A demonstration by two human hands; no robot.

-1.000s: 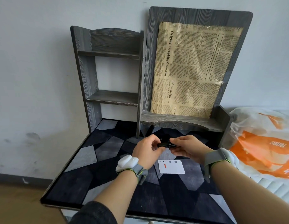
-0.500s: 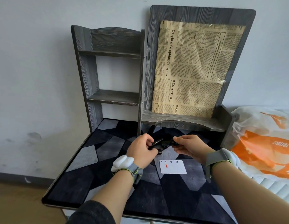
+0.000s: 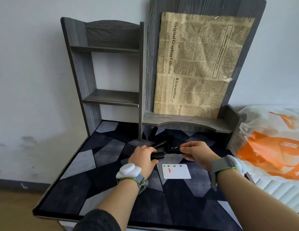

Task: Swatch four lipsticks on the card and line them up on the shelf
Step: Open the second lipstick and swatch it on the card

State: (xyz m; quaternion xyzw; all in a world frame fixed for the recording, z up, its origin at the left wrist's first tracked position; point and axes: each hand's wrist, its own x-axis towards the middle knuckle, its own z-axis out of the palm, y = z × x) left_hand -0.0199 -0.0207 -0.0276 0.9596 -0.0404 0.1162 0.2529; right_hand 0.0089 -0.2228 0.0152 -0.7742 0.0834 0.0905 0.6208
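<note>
My left hand (image 3: 142, 158) grips a short black piece (image 3: 158, 155) that looks like a lipstick cap. My right hand (image 3: 198, 151) pinches the black lipstick body (image 3: 173, 150) a little to the right of it; the two parts are apart. More black lipsticks lie on the table behind my hands: one (image 3: 160, 145) just past my left fingers and one (image 3: 153, 133) under the shelf ledge. The white card (image 3: 178, 174) lies flat in front of my hands, with numbers along its top and a single orange swatch (image 3: 169, 170). The grey wooden shelf (image 3: 112, 97) stands at the back.
The table carries a dark geometric mat (image 3: 103, 164). A newspaper sheet (image 3: 195, 64) covers the shelf's right back panel above a low ledge (image 3: 187, 122). An orange and white plastic bag (image 3: 270, 147) lies to the right of the table. A wall is close behind.
My hands were together on one lipstick; now they have drawn apart, the short piece in my left and the body in my right. Both hands sit slightly lower over the table.
</note>
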